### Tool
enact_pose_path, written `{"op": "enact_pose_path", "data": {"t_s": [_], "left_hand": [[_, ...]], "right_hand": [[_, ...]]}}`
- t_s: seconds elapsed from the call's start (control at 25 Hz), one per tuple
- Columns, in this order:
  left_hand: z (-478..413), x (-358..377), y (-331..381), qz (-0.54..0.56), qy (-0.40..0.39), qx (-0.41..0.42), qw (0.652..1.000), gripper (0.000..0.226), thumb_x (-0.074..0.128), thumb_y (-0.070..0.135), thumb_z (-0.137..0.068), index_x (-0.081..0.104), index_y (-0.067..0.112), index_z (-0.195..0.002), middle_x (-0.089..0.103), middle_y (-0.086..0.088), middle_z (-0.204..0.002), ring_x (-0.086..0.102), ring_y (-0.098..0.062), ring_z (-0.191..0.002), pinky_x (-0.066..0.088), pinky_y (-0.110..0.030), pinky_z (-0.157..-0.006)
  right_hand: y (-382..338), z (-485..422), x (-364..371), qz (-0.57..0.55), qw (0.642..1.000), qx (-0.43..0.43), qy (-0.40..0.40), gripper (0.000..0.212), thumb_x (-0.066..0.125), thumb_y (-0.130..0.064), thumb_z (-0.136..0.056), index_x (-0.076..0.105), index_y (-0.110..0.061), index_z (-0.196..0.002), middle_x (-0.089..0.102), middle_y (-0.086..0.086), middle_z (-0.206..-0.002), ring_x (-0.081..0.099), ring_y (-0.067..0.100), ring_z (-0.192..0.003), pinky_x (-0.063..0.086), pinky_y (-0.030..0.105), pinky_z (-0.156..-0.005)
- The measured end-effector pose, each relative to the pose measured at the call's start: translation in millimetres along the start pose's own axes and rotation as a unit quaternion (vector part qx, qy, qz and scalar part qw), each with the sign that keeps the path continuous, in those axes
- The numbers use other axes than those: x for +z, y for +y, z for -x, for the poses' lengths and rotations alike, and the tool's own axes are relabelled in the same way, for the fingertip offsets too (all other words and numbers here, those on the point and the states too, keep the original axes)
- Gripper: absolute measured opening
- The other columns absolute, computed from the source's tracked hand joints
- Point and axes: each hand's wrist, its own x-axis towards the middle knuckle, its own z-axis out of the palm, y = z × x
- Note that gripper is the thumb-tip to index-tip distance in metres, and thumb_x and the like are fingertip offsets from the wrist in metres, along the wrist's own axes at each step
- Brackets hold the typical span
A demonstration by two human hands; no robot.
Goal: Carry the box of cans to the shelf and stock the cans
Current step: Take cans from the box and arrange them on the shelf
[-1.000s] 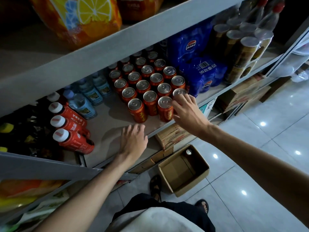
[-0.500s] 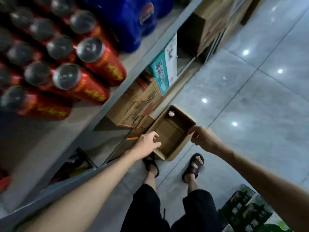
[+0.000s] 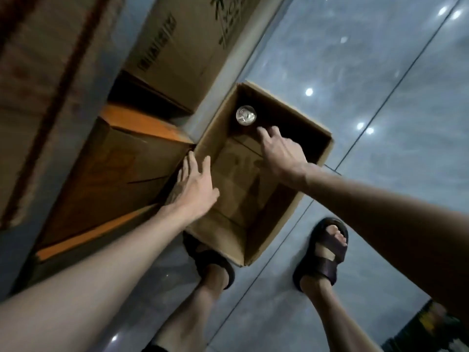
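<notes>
Head view: I log the open box (image 3: 274, 232) on the tiled floor (image 3: 380, 72), touching stacked cartons (image 3: 121, 168), with one can (image 3: 245, 115) upright in its far corner (only the silver top shows). The left hand (image 3: 195, 184) lies flat against the box's left wall, fingers straight. The right hand (image 3: 281, 151) is inside the box, fingers loosely spread, holding nothing, fingertips just beside the can.

The brown cardboard box (image 3: 274, 224) stands on the floor with its top open, and it sits a little turned, one corner pointing to the far side. Its bottom shows plain cardboard with a seam. One can (image 3: 245, 115) stands upright in the far corner, near the walls; only its silver top shows.
</notes>
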Motion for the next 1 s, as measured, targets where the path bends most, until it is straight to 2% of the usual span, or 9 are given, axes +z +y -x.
{"op": "enact_pose_path", "data": {"t_s": [0.12, 0.24, 0.36, 0.52, 0.64, 0.72, 0.84, 0.92, 1.0], "left_hand": [[-18.7, 26.3, -18.5, -0.07, 0.051, 0.026, 0.996, 0.083, 0.051, 0.026, -0.094, -0.004, 0.012, -0.154, -0.023, -0.022, -0.157, -0.012, -0.033, -0.149, 0.002, -0.039, -0.121], [-23.7, 38.3, -27.0, -0.112, 0.077, 0.045, 0.99, 0.086, 0.052, 0.024, -0.093, -0.007, 0.012, -0.154, -0.03, -0.025, -0.154, -0.016, -0.035, -0.148, 0.001, -0.039, -0.121], [-25.7, 41.6, -25.4, -0.125, 0.065, 0.039, 0.989, 0.084, 0.054, 0.023, -0.092, -0.002, 0.016, -0.155, -0.036, -0.027, -0.15, -0.021, -0.036, -0.146, -0.001, -0.039, -0.12], [-22.6, 29.8, -16.8, -0.139, 0.033, 0.03, 0.989, 0.081, 0.055, 0.026, -0.092, 0.005, 0.016, -0.155, -0.037, -0.029, -0.148, -0.023, -0.038, -0.145, -0.003, -0.041, -0.12], [-7.4, 7.1, -12.9, -0.053, 0.032, 0.066, 0.996, 0.077, 0.057, 0.026, -0.092, 0.013, 0.016, -0.153, -0.016, -0.024, -0.158, -0.008, -0.034, -0.149, 0.005, -0.04, -0.121], [16.7, -20.5, 0.4, 0.081, 0.015, 0.09, 0.993, 0.08, 0.065, 0.031, -0.087, 0.02, 0.018, -0.152, 0.01, -0.013, -0.161, 0.016, -0.027, -0.148, 0.02, -0.034, -0.117], [82.2, -82.8, 34.9, 0.308, -0.065, 0.134, 0.94, 0.09, 0.079, 0.043, -0.068, 0.036, 0.025, -0.145, 0.051, 0.005, -0.134, 0.052, -0.009, -0.12, 0.038, -0.023, -0.1], [138.8, -127.2, 58.3, 0.351, -0.047, 0.17, 0.92, 0.083, 0.078, 0.055, -0.057, 0.05, 0.032, -0.131, 0.066, 0.011, -0.114, 0.062, 0.0, -0.1, 0.046, -0.016, -0.09], [193.3, -173.7, 79.8, 0.375, -0.029, 0.19, 0.907, 0.082, 0.075, 0.062, -0.049, 0.053, 0.037, -0.124, 0.069, 0.012, -0.107, 0.062, 0.005, -0.097, 0.045, -0.007, -0.083]], "right_hand": [[-10.8, -74.7, 28.8, 0.044, 0.997, -0.016, 0.064, 0.066, 0.058, -0.024, -0.092, 0.025, -0.015, -0.149, 0.035, 0.018, -0.144, 0.057, 0.042, -0.106, 0.041, 0.041, -0.068], [-16.8, -115.4, 41.1, 0.08, 0.994, -0.006, 0.069, 0.055, 0.044, -0.02, -0.098, 0.024, -0.012, -0.149, 0.036, 0.019, -0.143, 0.054, 0.043, -0.111, 0.046, 0.045, -0.08], [-15.0, -130.6, 40.2, 0.092, 0.993, -0.002, 0.076, 0.045, 0.034, -0.018, -0.103, 0.029, -0.009, -0.146, 0.04, 0.021, -0.139, 0.056, 0.043, -0.108, 0.047, 0.046, -0.08], [-9.8, -90.3, 25.1, -0.003, 0.999, 0.02, 0.043, 0.058, 0.065, -0.037, -0.085, 0.044, -0.009, -0.131, 0.049, 0.018, -0.127, 0.061, 0.042, -0.099, 0.048, 0.043, -0.075], [5.8, -31.0, -2.1, -0.157, 0.985, 0.072, -0.007, 0.053, 0.069, -0.051, -0.07, 0.056, -0.018, -0.11, 0.06, 0.005, -0.102, 0.063, 0.03, -0.087, 0.048, 0.032, -0.068], [13.8, 13.0, -32.6, -0.33, 0.938, 0.076, -0.069, 0.038, 0.07, -0.048, -0.07, 0.061, -0.022, -0.095, 0.065, -0.002, -0.083, 0.063, 0.018, -0.072, 0.048, 0.027, -0.058], [9.9, 84.2, -103.9, -0.471, 0.872, 0.039, -0.125, 0.027, 0.071, -0.041, -0.068, 0.064, -0.021, -0.085, 0.064, -0.001, -0.069, 0.058, 0.013, -0.06, 0.046, 0.028, -0.052], [1.3, 135.0, -168.0, -0.508, 0.85, 0.009, -0.14, 0.024, 0.07, -0.033, -0.071, 0.066, -0.017, -0.088, 0.061, -0.002, -0.066, 0.055, 0.011, -0.058, 0.042, 0.024, -0.05], [-8.4, 181.8, -237.1, -0.508, 0.849, -0.017, -0.145, 0.025, 0.069, -0.03, -0.071, 0.067, -0.014, -0.09, 0.061, -0.002, -0.065, 0.055, 0.011, -0.059, 0.04, 0.023, -0.05]]}}
